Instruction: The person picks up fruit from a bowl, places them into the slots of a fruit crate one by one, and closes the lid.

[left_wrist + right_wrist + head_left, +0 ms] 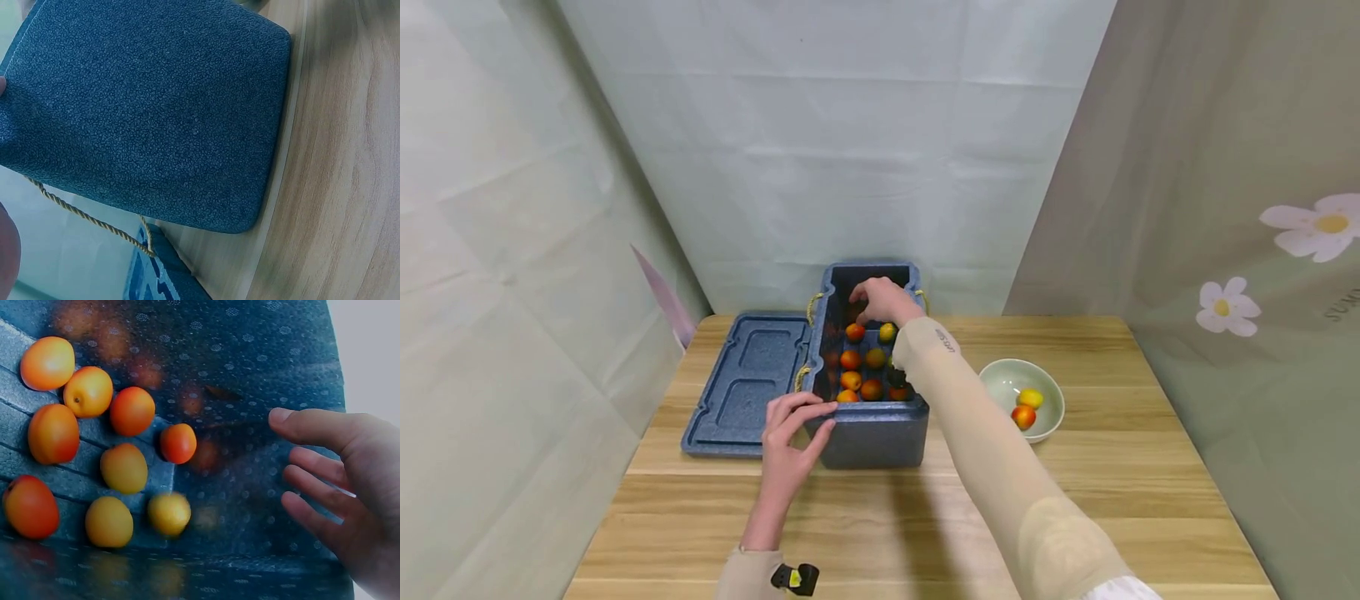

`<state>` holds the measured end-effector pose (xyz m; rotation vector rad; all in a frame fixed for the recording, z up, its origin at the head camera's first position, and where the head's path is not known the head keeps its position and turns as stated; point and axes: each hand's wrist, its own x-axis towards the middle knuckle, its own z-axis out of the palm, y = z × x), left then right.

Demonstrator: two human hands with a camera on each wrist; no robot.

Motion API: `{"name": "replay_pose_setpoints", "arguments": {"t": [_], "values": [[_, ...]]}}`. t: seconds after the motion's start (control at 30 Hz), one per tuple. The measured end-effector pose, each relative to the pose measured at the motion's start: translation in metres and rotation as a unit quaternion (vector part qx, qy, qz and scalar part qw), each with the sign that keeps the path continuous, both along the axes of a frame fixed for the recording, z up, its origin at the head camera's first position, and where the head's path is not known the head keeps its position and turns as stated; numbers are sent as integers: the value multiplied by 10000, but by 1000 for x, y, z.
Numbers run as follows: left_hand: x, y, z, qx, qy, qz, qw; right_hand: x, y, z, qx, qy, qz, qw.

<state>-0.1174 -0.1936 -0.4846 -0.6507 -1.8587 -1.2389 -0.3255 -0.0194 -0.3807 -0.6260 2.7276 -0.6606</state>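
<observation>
Two hands at work over a blue foam box [868, 433] in the middle of the wooden bench [1075, 508]. Starting at the left — the box's lid [747, 382] lies flat on the bench, underside up, right against the box's left wall. Next, the left hand [790, 442] rests on the box's near left corner, fingers [805, 407] loosely bent over the rim with the thumb against the front wall; the left wrist view shows only that speckled front wall and a yellow rope handle [94, 219] hanging below it. Inside the box, small orange and yellow fruits [861, 371] sit in rows on the ribbed floor. The right hand [883, 302] reaches in at the far end, just above the back row — in the right wrist view its fingers [312, 425] are spread and relaxed, holding nothing, with the nearest orange fruit [178, 443] just apart from the fingertips. Further right, well apart from the box, a pale green bowl [1000, 385] stands on the bench with two fruits in it, one yellow [1031, 397], one red-orange [1023, 416].
</observation>
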Motion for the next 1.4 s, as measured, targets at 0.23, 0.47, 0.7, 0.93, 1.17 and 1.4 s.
{"name": "replay_pose_setpoints", "arguments": {"t": [0.23, 0.47, 0.7, 0.93, 1.17, 1.4], "values": [[-2, -1, -2, -5, -38, 57, 10000, -1, 3, 9, -106, 157, -8, 9998], [-3, -2, -1, -19, -55, -8, 10000, -5, 9, 23, -253, 310, 190, 9990], [-2, -3, 3, -51, -186, 28, 9998, -8, 22, 51, -569, 682, 239, 9958], [-1, -2, 2, -49, -188, 7, 9998, 3, 49, 77, -592, 805, 9, 9950], [0, -3, 2, 17, -72, 16, 10000, 13, 81, 89, -477, 976, -21, 9941], [0, -6, 3, 9, -23, 40, 10000, 20, 112, 82, -270, 1305, 47, 9911]]}}
